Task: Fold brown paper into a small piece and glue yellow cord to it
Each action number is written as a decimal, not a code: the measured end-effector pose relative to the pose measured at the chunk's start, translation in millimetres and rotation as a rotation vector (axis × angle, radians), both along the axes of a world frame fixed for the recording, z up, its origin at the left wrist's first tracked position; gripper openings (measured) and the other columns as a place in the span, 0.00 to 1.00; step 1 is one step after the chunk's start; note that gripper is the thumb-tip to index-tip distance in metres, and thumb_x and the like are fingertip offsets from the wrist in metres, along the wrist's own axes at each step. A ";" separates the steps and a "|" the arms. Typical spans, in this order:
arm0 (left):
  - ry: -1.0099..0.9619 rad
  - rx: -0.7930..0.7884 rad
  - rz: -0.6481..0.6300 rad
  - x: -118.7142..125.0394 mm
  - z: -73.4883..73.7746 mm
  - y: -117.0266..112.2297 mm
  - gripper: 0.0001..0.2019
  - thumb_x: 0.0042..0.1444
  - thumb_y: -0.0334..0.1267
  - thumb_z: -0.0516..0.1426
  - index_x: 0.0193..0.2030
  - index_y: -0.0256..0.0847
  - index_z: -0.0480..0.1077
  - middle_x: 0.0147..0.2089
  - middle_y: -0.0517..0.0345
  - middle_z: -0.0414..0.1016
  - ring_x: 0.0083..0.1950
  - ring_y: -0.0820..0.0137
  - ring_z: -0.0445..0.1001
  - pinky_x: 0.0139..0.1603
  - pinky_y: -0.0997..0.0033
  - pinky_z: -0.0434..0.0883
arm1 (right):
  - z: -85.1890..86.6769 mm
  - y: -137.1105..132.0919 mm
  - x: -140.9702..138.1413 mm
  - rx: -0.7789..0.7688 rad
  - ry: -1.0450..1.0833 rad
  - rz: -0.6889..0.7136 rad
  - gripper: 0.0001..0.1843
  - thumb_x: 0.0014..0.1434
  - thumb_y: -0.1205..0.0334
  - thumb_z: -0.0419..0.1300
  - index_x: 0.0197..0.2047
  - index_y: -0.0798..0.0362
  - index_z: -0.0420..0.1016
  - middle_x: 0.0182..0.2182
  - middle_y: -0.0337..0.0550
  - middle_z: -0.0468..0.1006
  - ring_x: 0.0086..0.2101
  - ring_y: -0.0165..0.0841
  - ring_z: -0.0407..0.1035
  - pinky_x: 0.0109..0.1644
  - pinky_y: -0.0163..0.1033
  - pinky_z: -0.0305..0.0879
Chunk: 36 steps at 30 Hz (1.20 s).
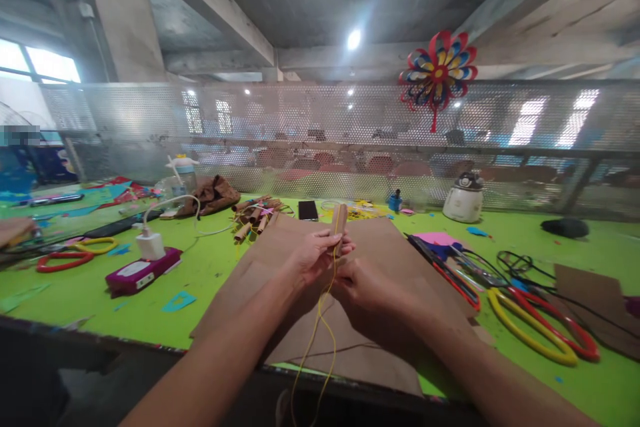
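Note:
My left hand [320, 255] holds a small brown paper tube [340, 217] upright between thumb and fingers, above the middle of the table. Yellow string [321, 313] runs along the tube and hangs in two strands past the table's front edge. Just below the tube, my right hand [354, 280] is closed with its fingertips at the string; part of the grip is hidden. Beneath both hands lies a large sheet of brown cardboard [240, 287]. A pile of similar rolled tubes with yellow string [255, 217] sits beyond the sheet on the left.
Large red-and-yellow-handled scissors [533, 340] and a black-and-red cutter [450, 277] lie right. A purple power strip [143, 273] with a white charger [150, 245] and more scissors [75, 257] are left. A white bottle [464, 199] stands before the perforated metal screen [300, 120].

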<state>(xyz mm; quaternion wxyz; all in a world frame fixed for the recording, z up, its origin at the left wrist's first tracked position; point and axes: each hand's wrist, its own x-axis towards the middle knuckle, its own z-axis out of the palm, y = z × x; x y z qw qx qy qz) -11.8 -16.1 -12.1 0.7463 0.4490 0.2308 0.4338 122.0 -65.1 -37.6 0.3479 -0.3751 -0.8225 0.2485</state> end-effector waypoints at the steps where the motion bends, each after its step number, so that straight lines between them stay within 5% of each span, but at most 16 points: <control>1: -0.006 0.014 -0.001 -0.2 -0.6 0.9 0.07 0.52 0.24 0.54 0.37 0.28 0.71 0.34 0.48 0.75 0.33 0.73 0.74 0.41 0.75 0.71 | 0.4 -1.0 0.2 0.023 -0.021 -0.009 0.10 0.52 0.66 0.55 0.21 0.56 0.71 0.20 0.39 0.69 0.24 0.27 0.56 0.27 0.33 0.50; 10: 0.030 0.050 -0.035 -2.3 5.8 -3.4 0.08 0.50 0.24 0.56 0.38 0.28 0.73 0.37 0.48 0.75 0.35 0.73 0.74 0.44 0.75 0.69 | 3.9 -1.6 4.0 0.027 -0.178 0.004 0.09 0.49 0.72 0.53 0.25 0.56 0.75 0.18 0.40 0.70 0.20 0.25 0.57 0.24 0.31 0.50; 14: 0.084 0.089 -0.067 -4.6 11.9 -7.6 0.09 0.48 0.24 0.57 0.37 0.27 0.73 0.34 0.49 0.75 0.32 0.74 0.73 0.38 0.76 0.69 | 20.9 5.6 24.6 -0.154 -0.280 0.124 0.12 0.48 0.73 0.51 0.23 0.57 0.75 0.16 0.36 0.68 0.19 0.23 0.56 0.23 0.29 0.51; 17: 0.121 0.148 -0.124 -3.6 13.0 -11.5 0.09 0.47 0.26 0.59 0.37 0.27 0.73 0.32 0.48 0.74 0.31 0.73 0.73 0.35 0.75 0.69 | 38.8 14.6 50.9 -0.169 -0.300 0.032 0.09 0.48 0.68 0.55 0.27 0.56 0.78 0.19 0.36 0.70 0.21 0.24 0.57 0.24 0.30 0.52; 21: 0.160 0.273 -0.171 0.2 13.2 -19.2 0.10 0.48 0.30 0.59 0.39 0.28 0.73 0.33 0.47 0.74 0.32 0.71 0.73 0.37 0.71 0.68 | 59.2 18.8 81.2 -0.138 0.184 -0.261 0.11 0.49 0.63 0.57 0.35 0.55 0.78 0.31 0.46 0.76 0.27 0.29 0.63 0.30 0.35 0.60; 24: 0.222 0.386 -0.142 3.4 13.2 -24.3 0.10 0.49 0.33 0.59 0.39 0.31 0.73 0.34 0.49 0.74 0.32 0.70 0.73 0.39 0.69 0.68 | 68.6 11.1 87.6 -0.201 0.498 -0.096 0.16 0.55 0.54 0.55 0.42 0.53 0.75 0.41 0.50 0.74 0.31 0.31 0.66 0.33 0.38 0.63; 29: 0.388 0.574 -0.055 7.9 9.7 -23.4 0.10 0.50 0.37 0.59 0.37 0.33 0.72 0.31 0.52 0.75 0.31 0.72 0.72 0.35 0.71 0.66 | 69.1 2.8 73.3 -0.119 0.441 0.023 0.17 0.49 0.56 0.63 0.43 0.52 0.73 0.38 0.46 0.74 0.34 0.31 0.67 0.33 0.36 0.62; 36: 0.472 0.666 -0.024 10.8 0.8 -15.5 0.11 0.50 0.39 0.58 0.36 0.33 0.71 0.30 0.51 0.75 0.30 0.72 0.72 0.32 0.72 0.65 | 63.2 9.0 63.4 -0.008 0.476 -0.129 0.08 0.48 0.59 0.63 0.27 0.55 0.71 0.21 0.38 0.69 0.23 0.26 0.61 0.29 0.36 0.59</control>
